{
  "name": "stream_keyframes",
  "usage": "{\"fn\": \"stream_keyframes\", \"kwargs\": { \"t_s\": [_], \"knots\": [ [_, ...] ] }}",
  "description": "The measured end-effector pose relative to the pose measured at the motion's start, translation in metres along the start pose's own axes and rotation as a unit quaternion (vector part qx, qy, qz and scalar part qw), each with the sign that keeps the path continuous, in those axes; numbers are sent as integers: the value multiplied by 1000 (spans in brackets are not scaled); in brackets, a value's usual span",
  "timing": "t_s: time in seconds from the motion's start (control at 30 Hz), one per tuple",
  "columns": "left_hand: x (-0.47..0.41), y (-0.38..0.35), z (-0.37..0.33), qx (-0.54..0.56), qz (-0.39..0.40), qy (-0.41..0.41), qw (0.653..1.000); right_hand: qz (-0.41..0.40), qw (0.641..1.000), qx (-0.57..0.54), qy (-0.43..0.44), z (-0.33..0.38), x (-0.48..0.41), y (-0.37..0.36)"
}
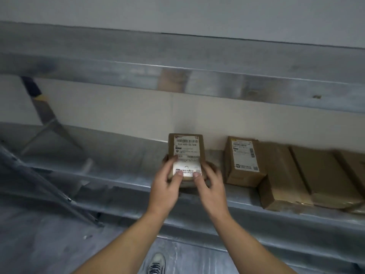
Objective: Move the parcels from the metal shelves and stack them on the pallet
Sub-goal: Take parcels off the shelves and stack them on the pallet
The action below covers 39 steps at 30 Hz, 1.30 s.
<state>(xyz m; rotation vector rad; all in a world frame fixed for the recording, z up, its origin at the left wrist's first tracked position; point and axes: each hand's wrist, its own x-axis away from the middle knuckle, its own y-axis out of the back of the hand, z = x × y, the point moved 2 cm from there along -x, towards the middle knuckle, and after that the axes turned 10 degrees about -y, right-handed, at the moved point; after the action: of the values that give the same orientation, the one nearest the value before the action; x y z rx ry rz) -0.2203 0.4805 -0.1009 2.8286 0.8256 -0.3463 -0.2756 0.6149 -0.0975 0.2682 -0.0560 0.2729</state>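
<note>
A small brown cardboard parcel (185, 149) with a white shipping label sits on the metal shelf (122, 175), its label facing up. My left hand (167, 184) grips its near left side, thumb on the label. My right hand (209, 184) holds its near right side, thumb on the label's lower edge. A second labelled parcel (244, 161) stands to the right on the same shelf. Beyond it lie larger plain brown boxes (308, 175). The pallet is out of view.
An upper metal shelf (177, 62) runs overhead, close above the parcels. A diagonal metal brace (45, 113) and slanted bars (49, 186) stand at the left. My shoe (156, 264) is on the grey floor below the shelf front edge.
</note>
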Motion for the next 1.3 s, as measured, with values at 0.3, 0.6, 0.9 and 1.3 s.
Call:
{"fn": "stream_keyframes", "kwargs": {
  "t_s": [0.3,0.6,0.9,1.3],
  "knots": [
    [36,108,-18,-64,-186,-27,980,196,973,-46,110,48,20,-95],
    [101,251,-36,-141,-353,-32,924,352,919,-23,177,95,87,-240],
    [168,424,-47,-174,-459,-33,870,460,865,-14,199,140,191,-406],
    [276,611,-71,-270,-556,4,786,582,787,-33,202,182,345,-583]
  ]
}}
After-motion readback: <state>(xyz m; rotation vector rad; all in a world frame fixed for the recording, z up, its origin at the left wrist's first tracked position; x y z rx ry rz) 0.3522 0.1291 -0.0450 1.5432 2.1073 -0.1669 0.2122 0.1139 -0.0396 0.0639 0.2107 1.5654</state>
